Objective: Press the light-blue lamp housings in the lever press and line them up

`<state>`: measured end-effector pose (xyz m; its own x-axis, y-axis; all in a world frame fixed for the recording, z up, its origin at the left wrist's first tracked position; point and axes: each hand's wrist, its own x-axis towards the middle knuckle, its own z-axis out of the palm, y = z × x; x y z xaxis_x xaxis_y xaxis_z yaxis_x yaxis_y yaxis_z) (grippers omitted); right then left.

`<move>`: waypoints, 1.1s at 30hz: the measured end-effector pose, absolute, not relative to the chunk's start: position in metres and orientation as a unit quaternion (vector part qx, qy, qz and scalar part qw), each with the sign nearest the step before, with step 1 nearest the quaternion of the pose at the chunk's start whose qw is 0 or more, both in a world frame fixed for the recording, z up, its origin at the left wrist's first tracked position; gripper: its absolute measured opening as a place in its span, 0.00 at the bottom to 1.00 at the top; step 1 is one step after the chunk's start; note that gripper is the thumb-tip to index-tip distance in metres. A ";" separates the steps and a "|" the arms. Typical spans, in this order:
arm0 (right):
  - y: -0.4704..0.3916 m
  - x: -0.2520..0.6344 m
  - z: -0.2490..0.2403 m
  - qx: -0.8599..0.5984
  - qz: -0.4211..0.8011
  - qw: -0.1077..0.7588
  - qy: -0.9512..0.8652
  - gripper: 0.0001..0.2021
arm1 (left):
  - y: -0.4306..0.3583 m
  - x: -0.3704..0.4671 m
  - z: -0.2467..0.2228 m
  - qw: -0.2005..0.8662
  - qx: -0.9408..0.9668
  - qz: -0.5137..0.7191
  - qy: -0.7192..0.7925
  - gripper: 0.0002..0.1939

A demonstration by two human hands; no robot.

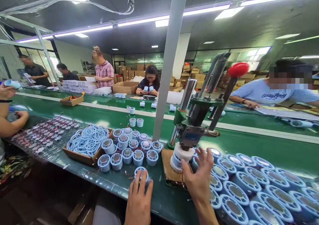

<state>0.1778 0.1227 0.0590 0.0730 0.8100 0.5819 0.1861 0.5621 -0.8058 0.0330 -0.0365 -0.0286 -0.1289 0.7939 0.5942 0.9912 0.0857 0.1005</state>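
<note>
My left hand (139, 196) reaches over a small light-blue round housing (141, 171) near the table's front edge. Its fingers are stretched out, with the fingertips on the housing and the thumb apart. To the right, my right hand (199, 178) is open beside a hand press (193, 132) with a red lever knob (238, 69). Under the ram, a white round block (183, 151) sits on a light-blue housing (175, 163) on the press's wooden base (167, 162). My right thumb is close to that housing; I cannot tell whether it touches.
Many light-blue housings (249, 182) crowd the right side; several more (127, 153) stand left. A cardboard box (82, 154) holds light-blue rings (88, 140). Wired parts (45, 133) lie farther left, near a co-worker's arm (15, 122). A grey post (169, 65) rises behind; co-workers sit across the green belt (119, 113).
</note>
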 end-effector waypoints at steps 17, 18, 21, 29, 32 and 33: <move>0.081 0.149 -0.035 -0.230 0.029 0.455 -0.860 0.20 | -0.051 -0.073 0.066 0.152 -0.491 -0.364 -0.777 0.17; 0.082 0.145 -0.037 -0.211 0.007 0.447 -0.869 0.19 | -0.052 -0.098 0.074 0.163 -0.467 -0.340 -0.800 0.19; 0.088 0.137 -0.031 -0.224 -0.055 0.455 -0.860 0.17 | -0.054 -0.168 0.090 0.145 -0.435 -0.265 -0.848 0.18; 0.045 0.089 -0.022 -0.172 -0.054 0.464 -0.867 0.24 | -0.049 -0.214 0.092 0.080 -0.502 -0.228 -0.831 0.17; 0.034 0.077 -0.025 -0.170 0.014 0.449 -0.877 0.22 | -0.044 -0.214 0.092 0.087 -0.488 -0.250 -0.832 0.13; 0.033 0.077 -0.024 -0.173 0.048 0.440 -0.880 0.20 | -0.042 -0.215 0.092 0.095 -0.475 -0.261 -0.835 0.12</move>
<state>0.0772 0.0333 -0.0243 -0.5528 0.3474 0.7574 0.2626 0.9353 -0.2374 -0.2148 -0.0421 0.0916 -0.5312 0.7437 0.4058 0.8425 0.4130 0.3459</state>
